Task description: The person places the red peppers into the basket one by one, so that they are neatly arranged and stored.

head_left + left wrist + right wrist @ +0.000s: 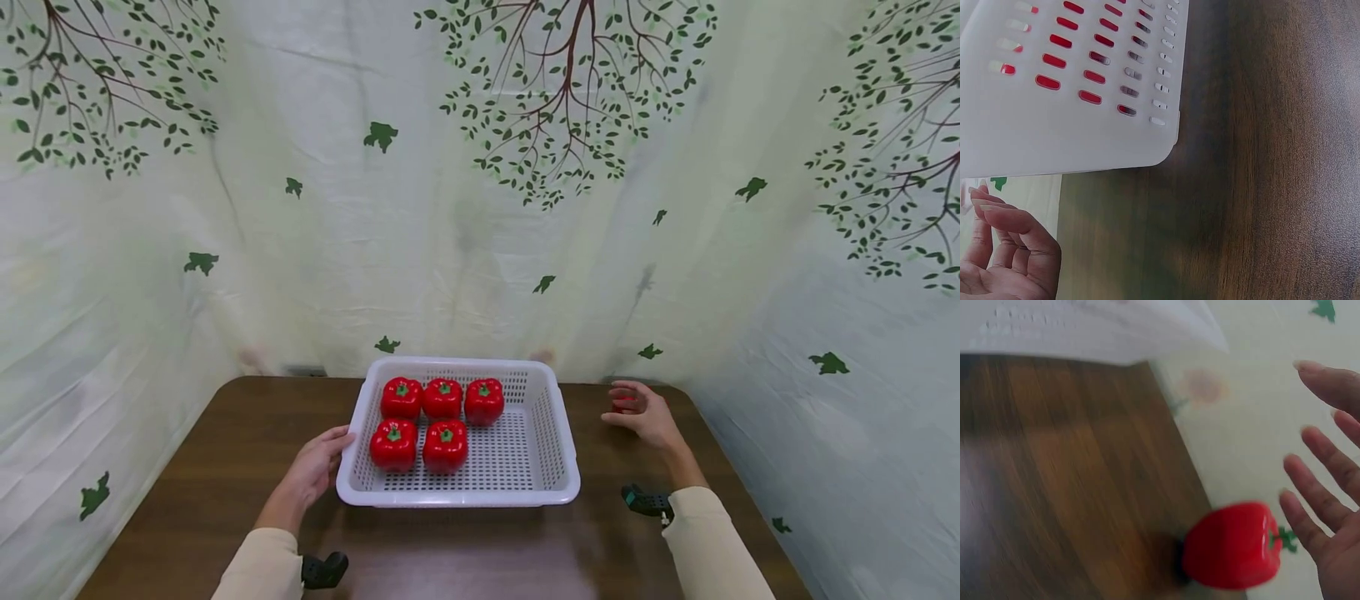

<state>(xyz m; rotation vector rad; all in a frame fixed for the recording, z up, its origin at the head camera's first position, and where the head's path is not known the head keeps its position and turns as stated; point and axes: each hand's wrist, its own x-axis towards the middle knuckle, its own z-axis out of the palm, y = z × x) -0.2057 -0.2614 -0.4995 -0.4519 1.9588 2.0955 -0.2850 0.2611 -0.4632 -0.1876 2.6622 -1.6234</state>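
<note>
A white plastic basket (525,500) with slotted walls stands on the brown table. Several red bell peppers (446,447) with green stems sit in its left and middle part, in two rows. At the basket's left rim, my left hand (318,467) pinches the edge between thumb and fingertips; the left wrist view shows its bent fingers beside the basket wall (1085,147). To the basket's right, my right hand (648,417) hovers with fingers spread around another red bell pepper (1232,547). A gap shows between that pepper and the fingers in the right wrist view. The hand mostly hides it from the head view.
The table (450,550) ends at the back against a pale curtain (450,250) printed with trees and leaves, which also hangs at both sides. A black wrist strap device (324,571) is on the left wrist, and another (645,500) on the right.
</note>
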